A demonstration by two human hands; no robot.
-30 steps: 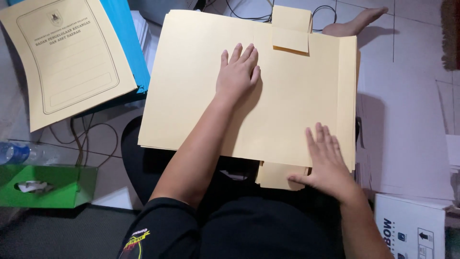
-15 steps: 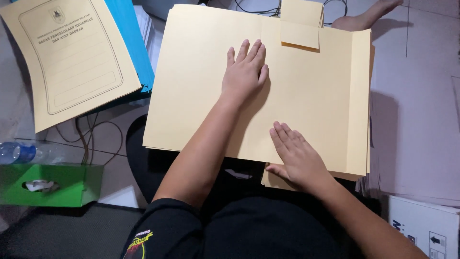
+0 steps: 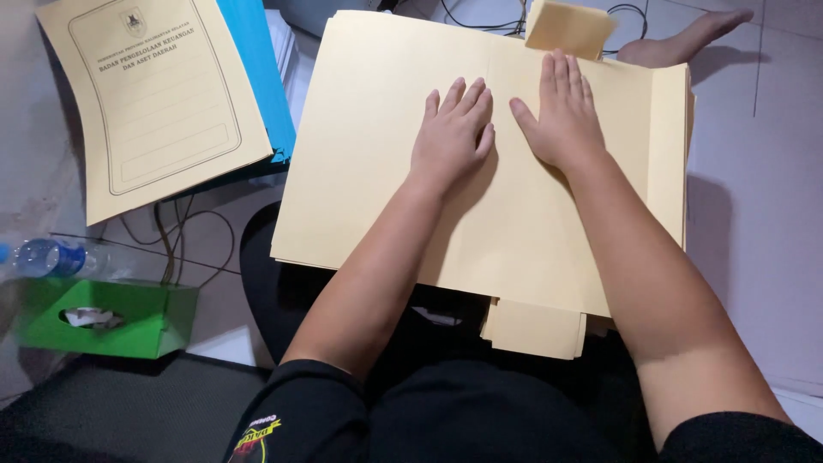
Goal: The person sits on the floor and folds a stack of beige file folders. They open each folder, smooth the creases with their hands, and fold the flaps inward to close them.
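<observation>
Head view, person seated on the floor, work resting across the lap.

Left hand (image 3: 452, 135): flat, palm down, fingers together and extended, pressing on the large pale-yellow card folder (image 3: 369, 163) near its centre fold line. Grips nothing; it only bears down on the sheet.

Right hand (image 3: 561, 116): also flat and palm down, fingers together, thumb spread toward the left hand. It lies just beside the left hand, on the other side of the crease. Nothing is clasped in it either.

Judgement: both palms straddle the crease, which suits flattening or holding the card flat rather than lifting it.

The folder lies open across the lap, spread wide, with more sheets of the same colour stacked under it; their edges show at the right side. A small yellow card flap (image 3: 568, 27) sticks out at the far edge, a second yellow tab (image 3: 536, 327) at the near edge, over the dark trousers.

Containers:
- Green cardboard tissue box (image 3: 129, 321), lower left on the floor, oval opening on top with a white tissue showing inside.
- Clear plastic water bottle (image 3: 47, 257) lies just behind the box; its contents cannot be judged.

Other: a printed cream document cover (image 3: 163, 94) lies upper left on top of a blue folder (image 3: 261, 77). Dark cables (image 3: 184, 236) run over the floor below it. A bare foot (image 3: 686, 39) shows at the top right.
</observation>
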